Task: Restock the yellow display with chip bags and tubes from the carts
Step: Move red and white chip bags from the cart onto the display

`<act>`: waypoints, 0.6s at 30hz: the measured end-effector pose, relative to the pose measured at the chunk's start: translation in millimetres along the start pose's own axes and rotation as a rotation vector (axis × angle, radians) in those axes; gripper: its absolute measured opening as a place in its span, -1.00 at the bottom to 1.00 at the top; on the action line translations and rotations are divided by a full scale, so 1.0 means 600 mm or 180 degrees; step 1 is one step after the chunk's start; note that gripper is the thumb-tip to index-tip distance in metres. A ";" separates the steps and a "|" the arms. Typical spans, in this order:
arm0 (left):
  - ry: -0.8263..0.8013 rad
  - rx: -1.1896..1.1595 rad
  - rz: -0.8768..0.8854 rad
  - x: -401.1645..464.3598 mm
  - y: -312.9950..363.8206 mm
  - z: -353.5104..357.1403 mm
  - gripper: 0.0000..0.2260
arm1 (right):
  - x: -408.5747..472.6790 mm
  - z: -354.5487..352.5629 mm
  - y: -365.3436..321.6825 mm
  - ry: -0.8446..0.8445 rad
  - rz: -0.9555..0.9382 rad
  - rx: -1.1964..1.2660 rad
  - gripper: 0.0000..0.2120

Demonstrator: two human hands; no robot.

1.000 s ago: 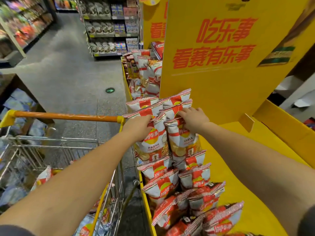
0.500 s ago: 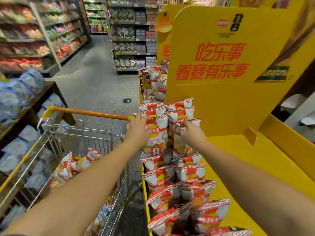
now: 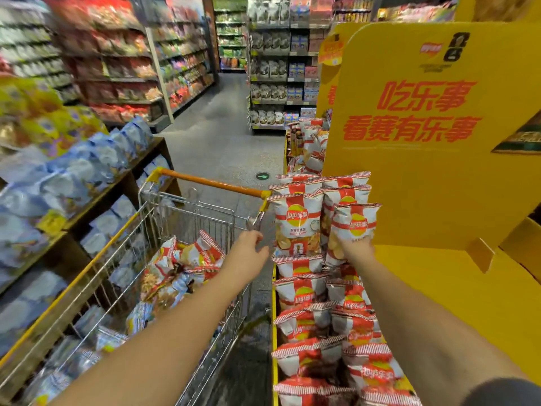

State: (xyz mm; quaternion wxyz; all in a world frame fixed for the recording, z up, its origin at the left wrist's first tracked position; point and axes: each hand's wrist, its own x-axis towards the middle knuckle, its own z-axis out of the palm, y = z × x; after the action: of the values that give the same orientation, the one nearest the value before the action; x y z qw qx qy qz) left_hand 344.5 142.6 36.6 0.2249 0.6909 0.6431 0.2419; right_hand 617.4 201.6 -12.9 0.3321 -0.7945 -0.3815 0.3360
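- Holding from below: my right hand [image 3: 355,251] grips the bottom of an upright chip bag [image 3: 352,227], at the far end of the right row in the yellow display [image 3: 456,294].
- My left hand [image 3: 248,253], fingers loosely curled, empty, hovers between cart [image 3: 187,218] and display.
- Cart, left: loose chip bags [image 3: 181,268] inside, orange handle [image 3: 210,183] far.
- Display, near: two rows of red-and-white bags [image 3: 301,291].

One head-worn view looks forward and down (close over both forearms) along the yellow display [image 3: 439,200] and aisle.
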 end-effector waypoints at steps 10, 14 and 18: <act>-0.0117 0.0011 -0.0169 0.036 -0.053 0.009 -0.67 | -0.020 0.048 0.007 -0.0325 -0.0218 -0.0160 -0.43; -0.0290 -0.0139 -0.0150 0.074 -0.083 0.002 -0.68 | -0.025 0.053 0.009 0.0149 -0.0310 -0.0788 -0.71; -0.0392 -0.0280 -0.0164 0.111 -0.147 -0.023 -0.78 | -0.100 0.114 -0.055 0.0392 -0.0551 -0.0328 -0.87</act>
State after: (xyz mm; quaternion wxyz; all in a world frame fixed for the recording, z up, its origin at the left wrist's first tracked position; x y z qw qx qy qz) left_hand 271.0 215.1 -4.3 0.3004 0.6771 0.6343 0.2211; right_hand 521.9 186.5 -8.4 0.3415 -0.7937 -0.4444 0.2366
